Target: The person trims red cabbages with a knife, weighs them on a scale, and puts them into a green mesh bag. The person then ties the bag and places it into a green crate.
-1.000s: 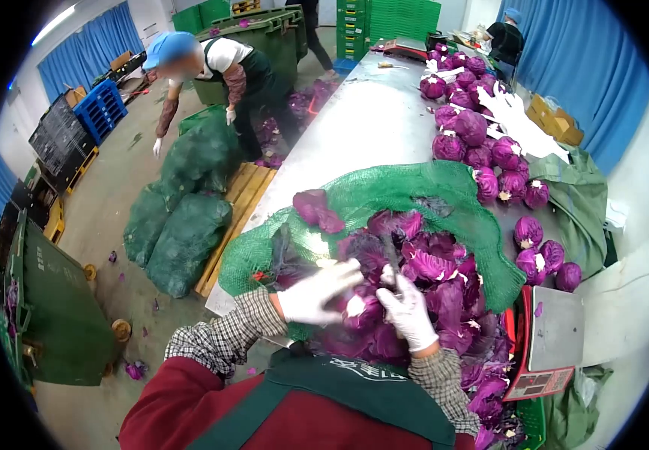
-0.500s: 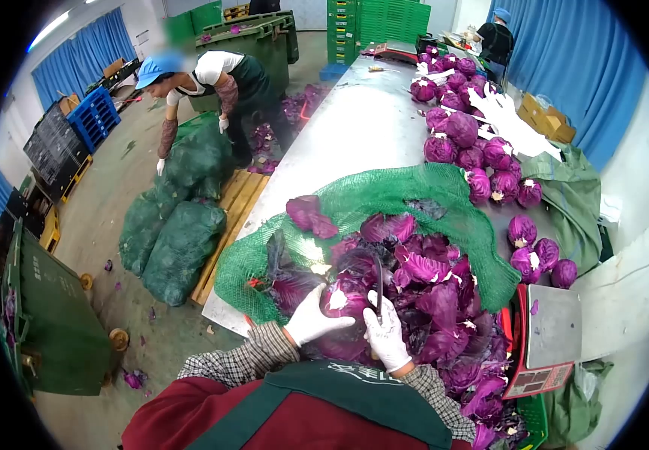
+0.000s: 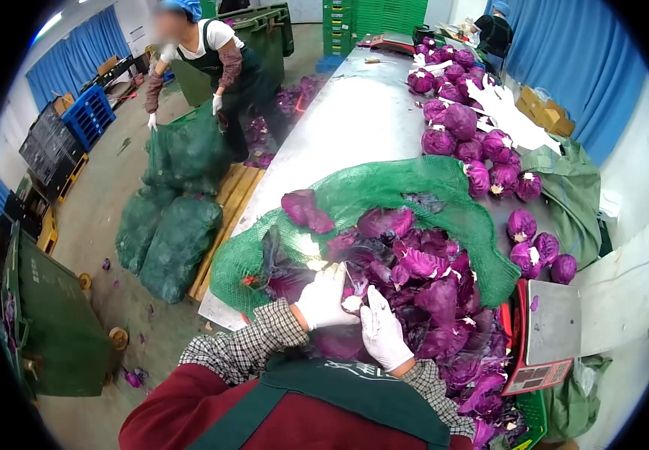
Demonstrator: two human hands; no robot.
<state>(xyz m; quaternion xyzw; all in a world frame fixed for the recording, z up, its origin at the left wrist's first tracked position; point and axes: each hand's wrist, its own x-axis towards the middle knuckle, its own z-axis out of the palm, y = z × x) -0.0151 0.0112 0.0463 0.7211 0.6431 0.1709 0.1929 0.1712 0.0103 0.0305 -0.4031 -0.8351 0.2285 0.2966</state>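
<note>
Both my hands wear white gloves and meet over a heap of loose purple cabbage leaves (image 3: 437, 304). My left hand (image 3: 326, 298) is wrapped round a red cabbage (image 3: 352, 303), whose pale cut stem shows between the hands. Against the cabbage's right side lies my right hand (image 3: 384, 330), its fingers pointing up and pressed together; whether it holds the knife is hidden. A green mesh sack (image 3: 444, 187) lies spread around the far side of the leaves on the metal table (image 3: 369, 112).
Whole red cabbages (image 3: 459, 124) line the table's right side. A red scale (image 3: 553, 330) stands at the near right. Across the table, a co-worker (image 3: 219, 67) grips a filled green net sack (image 3: 189, 150) beside a wooden pallet (image 3: 238, 195). A green bin (image 3: 58, 315) stands left.
My left hand has turned over the cabbage, and the dark curved blade at my right hand no longer shows. The co-worker has straightened up, lifting the top of a net sack.
</note>
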